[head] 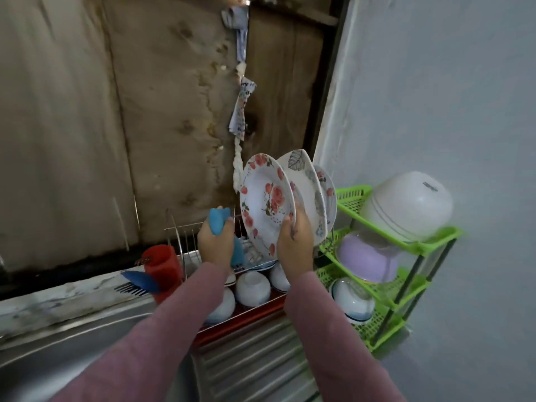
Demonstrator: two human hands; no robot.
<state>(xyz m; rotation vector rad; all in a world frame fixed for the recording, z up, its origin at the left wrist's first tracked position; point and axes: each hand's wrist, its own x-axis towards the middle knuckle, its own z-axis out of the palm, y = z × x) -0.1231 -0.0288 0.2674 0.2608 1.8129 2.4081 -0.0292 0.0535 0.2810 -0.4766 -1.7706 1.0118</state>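
Two closed hands: right hand on rim of rose plate, left hand around blue sponge, above rack.

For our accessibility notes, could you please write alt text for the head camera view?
A person's right hand holds a rose-patterned plate upright by its lower rim above a wire dish rack, while the left hand grips a blue cloth. Upturned white bowls sit below; a green shelf stands to the right.
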